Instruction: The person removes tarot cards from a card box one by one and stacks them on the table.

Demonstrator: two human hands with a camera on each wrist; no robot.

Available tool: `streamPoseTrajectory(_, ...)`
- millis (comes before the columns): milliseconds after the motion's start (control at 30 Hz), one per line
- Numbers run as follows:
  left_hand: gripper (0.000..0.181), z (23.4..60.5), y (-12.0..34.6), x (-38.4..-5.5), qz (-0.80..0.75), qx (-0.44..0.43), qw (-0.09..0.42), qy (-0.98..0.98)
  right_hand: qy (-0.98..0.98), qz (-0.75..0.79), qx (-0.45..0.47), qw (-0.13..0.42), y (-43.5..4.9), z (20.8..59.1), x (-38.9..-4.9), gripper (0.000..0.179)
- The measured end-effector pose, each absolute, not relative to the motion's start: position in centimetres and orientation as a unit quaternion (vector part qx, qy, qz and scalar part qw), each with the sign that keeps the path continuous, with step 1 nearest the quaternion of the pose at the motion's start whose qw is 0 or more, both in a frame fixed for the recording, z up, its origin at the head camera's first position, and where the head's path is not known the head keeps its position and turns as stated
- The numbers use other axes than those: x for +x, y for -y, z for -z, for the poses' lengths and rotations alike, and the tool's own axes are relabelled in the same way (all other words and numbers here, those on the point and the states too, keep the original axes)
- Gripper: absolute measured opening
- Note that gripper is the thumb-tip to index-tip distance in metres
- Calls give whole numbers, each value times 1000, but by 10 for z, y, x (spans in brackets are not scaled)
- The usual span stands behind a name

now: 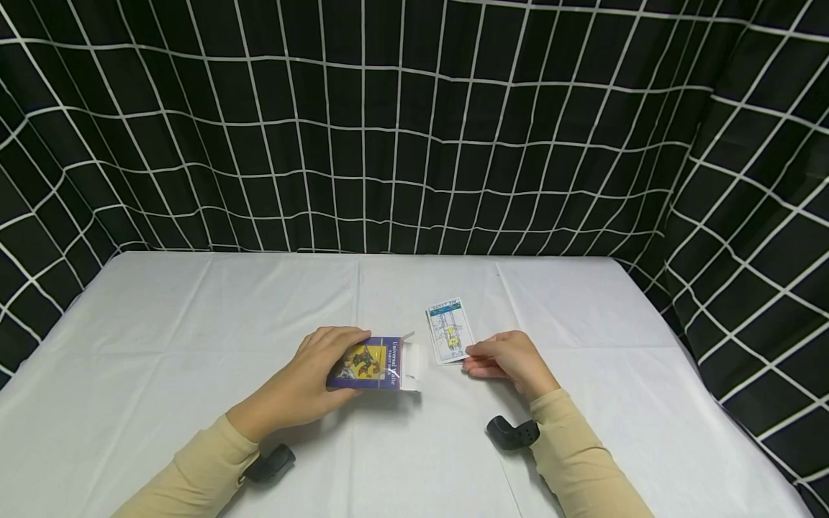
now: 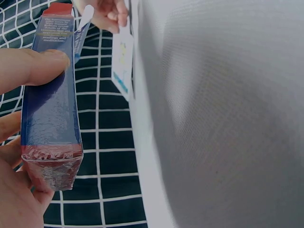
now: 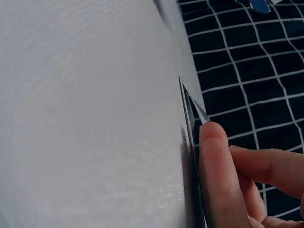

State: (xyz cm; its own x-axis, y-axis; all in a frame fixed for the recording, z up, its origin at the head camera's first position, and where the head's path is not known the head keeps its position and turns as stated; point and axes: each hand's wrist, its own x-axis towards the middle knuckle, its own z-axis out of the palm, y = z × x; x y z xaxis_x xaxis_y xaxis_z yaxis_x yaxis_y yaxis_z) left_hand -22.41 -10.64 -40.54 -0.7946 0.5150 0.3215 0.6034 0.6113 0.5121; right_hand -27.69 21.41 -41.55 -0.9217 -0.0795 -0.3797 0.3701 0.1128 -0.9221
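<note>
My left hand [image 1: 307, 378] grips a purple-blue tarot card box [image 1: 372, 363] above the table, thumb on one side and fingers on the other. The box's open end, with its flaps out, faces right. In the left wrist view the thumb presses the narrow blue side of the box [image 2: 52, 114]. My right hand [image 1: 512, 360] pinches the near right corner of a tarot card [image 1: 448, 331], which lies picture up over at least one other card. In the right wrist view the cards [image 3: 187, 114] show edge-on beside the thumb.
A white cloth [image 1: 194, 345] with fold creases covers the table. Black fabric with a white grid [image 1: 382, 144] rises behind and at both sides. A black wrist device [image 1: 512, 433] sits by the right cuff, another [image 1: 268, 464] by the left.
</note>
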Motion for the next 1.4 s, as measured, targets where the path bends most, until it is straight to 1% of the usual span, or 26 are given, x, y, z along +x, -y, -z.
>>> streamPoseTrajectory(567, 74, 407, 106, -223, 312, -315, 70, 894, -797, 566, 105, 181, -215, 420, -275, 15)
streamPoseTrajectory(900, 74, 406, 105, -223, 314, -313, 63, 894, -808, 551, 107, 181, -213, 420, -276, 13)
streamPoseTrajectory(1400, 74, 407, 104, -223, 315, -315, 64, 893, -814, 545, 113, 168, -211, 421, -275, 15)
